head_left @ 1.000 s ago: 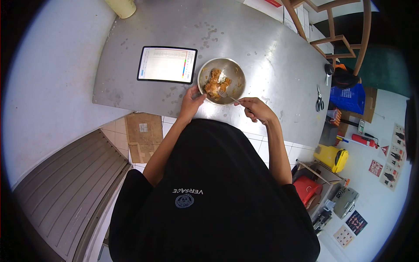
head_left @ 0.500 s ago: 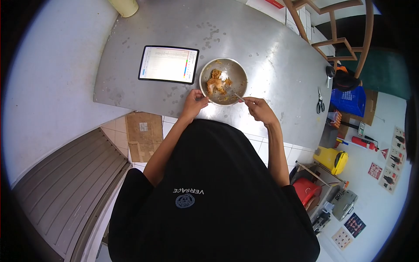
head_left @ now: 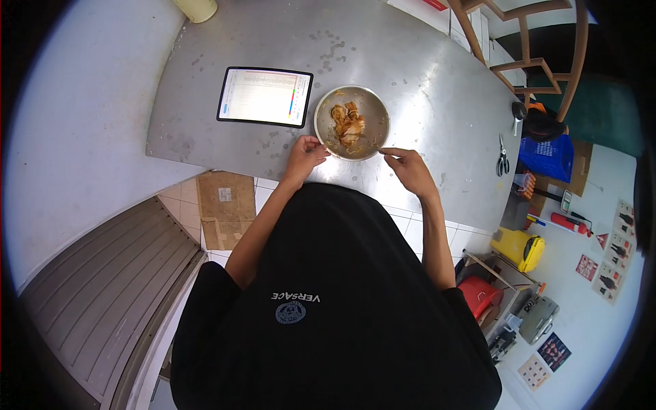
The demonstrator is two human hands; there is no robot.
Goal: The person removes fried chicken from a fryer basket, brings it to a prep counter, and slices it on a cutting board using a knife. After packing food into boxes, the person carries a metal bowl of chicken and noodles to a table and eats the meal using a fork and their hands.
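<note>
A round metal bowl (head_left: 377, 113) sits on the steel table in front of me. In it lies a clump of orange-brown, sauce-coated food (head_left: 349, 125), with small bits stuck to the inner wall. My left hand (head_left: 305, 161) pinches the bowl's near left rim. At the near right rim, my right hand (head_left: 408, 169) is closed with thumb and forefinger together on the handle of a fork (head_left: 375, 151). The fork's head is hard to make out against the bowl. A tablet (head_left: 265, 97) with a lit screen lies just left of the bowl.
Scissors (head_left: 503, 157) and a dark ladle-like utensil (head_left: 518, 116) lie along the table's right edge. A pale yellow container (head_left: 196, 9) stands at the far left corner. Beyond the right edge are a blue crate (head_left: 547, 156) and a yellow case (head_left: 518, 250). Water spots mark the steel table (head_left: 239, 34).
My right hand has drawn the fork back from the food towards the bowl's near right rim. The food clump has shifted and turned in the bowl. My left hand stays at the rim.
</note>
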